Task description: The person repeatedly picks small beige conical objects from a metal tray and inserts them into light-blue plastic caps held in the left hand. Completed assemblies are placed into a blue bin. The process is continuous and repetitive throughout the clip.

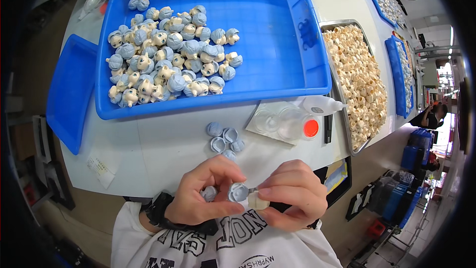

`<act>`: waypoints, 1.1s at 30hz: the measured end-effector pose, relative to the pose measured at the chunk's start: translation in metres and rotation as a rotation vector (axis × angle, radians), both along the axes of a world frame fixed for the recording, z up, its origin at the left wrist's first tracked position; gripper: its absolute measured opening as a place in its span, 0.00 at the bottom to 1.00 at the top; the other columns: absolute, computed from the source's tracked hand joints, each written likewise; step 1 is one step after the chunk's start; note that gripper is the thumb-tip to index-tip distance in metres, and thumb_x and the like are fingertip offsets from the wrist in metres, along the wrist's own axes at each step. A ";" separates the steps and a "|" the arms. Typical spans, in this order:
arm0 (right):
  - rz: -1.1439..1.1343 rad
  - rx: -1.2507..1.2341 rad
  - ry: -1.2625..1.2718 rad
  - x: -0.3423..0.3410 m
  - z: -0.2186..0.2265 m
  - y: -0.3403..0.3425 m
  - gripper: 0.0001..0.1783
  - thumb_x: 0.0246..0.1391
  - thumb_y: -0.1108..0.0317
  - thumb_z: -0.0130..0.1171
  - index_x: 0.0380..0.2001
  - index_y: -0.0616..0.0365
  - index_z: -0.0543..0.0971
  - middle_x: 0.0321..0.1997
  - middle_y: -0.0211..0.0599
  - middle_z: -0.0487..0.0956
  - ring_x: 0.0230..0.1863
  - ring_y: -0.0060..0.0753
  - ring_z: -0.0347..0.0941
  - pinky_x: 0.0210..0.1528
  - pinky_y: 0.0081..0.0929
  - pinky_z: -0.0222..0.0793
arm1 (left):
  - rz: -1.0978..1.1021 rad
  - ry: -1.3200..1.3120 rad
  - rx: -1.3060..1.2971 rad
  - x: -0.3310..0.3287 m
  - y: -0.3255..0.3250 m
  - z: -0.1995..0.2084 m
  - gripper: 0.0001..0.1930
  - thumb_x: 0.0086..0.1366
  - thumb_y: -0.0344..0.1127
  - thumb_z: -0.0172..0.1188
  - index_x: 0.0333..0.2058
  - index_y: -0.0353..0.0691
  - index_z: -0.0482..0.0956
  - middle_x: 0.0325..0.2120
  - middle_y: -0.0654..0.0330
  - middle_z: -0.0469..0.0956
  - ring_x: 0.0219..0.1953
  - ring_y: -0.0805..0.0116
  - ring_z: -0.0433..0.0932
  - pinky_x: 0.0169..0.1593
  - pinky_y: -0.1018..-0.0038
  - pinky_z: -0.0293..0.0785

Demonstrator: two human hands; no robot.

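Between the thumb and fingers of my left hand (191,201) is a pale blue hollow doll hair piece (238,192). A second blue hair piece (208,193) sits in the curl of the same hand. My right hand (296,193) pinches a small cream-coloured doll part (258,201) close beside the first hair piece; whether the two touch I cannot tell. Several loose blue hair cups (218,144) lie on the white table (144,154) just beyond my hands.
A large blue tray (213,101) holds many blue-haired doll heads (153,64). At right, a metal tray (341,94) is full of cream parts. Nearer stand a clear jar with a red disc (297,125) and a white squeeze bottle (320,105). A blue bin (72,94) leans at left.
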State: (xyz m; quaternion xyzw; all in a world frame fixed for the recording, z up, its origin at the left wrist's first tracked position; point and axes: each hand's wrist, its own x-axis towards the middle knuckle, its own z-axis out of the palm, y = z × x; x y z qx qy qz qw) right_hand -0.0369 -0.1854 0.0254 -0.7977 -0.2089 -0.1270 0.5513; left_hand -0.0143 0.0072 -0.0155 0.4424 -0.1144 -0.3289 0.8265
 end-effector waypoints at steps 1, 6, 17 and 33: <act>0.003 -0.008 0.026 0.000 0.000 0.001 0.20 0.29 0.77 0.63 0.34 0.63 0.78 0.30 0.37 0.76 0.28 0.34 0.72 0.30 0.26 0.67 | 0.000 0.001 0.002 0.000 0.000 -0.001 0.22 0.48 0.24 0.67 0.42 0.37 0.69 0.36 0.63 0.68 0.23 0.83 0.66 0.25 0.87 0.61; 0.041 -0.098 0.055 0.003 0.000 0.003 0.21 0.29 0.78 0.63 0.35 0.62 0.77 0.31 0.37 0.76 0.29 0.33 0.71 0.29 0.26 0.66 | -0.003 0.075 -0.021 -0.001 -0.002 -0.002 0.21 0.48 0.23 0.67 0.40 0.38 0.68 0.35 0.63 0.68 0.22 0.83 0.66 0.24 0.86 0.61; 0.142 -0.118 0.122 0.006 0.003 -0.002 0.22 0.30 0.74 0.66 0.36 0.64 0.79 0.30 0.37 0.76 0.28 0.32 0.71 0.31 0.26 0.66 | -0.035 -0.049 -0.024 0.001 0.000 -0.004 0.21 0.48 0.23 0.67 0.40 0.39 0.67 0.34 0.61 0.68 0.21 0.85 0.64 0.23 0.87 0.59; -0.163 -0.331 -0.057 0.000 -0.018 0.015 0.24 0.27 0.66 0.64 0.36 0.59 0.78 0.36 0.34 0.76 0.36 0.37 0.70 0.36 0.28 0.64 | -0.085 0.204 0.079 0.001 -0.003 0.008 0.25 0.56 0.30 0.61 0.49 0.39 0.59 0.35 0.63 0.70 0.25 0.85 0.65 0.29 0.87 0.62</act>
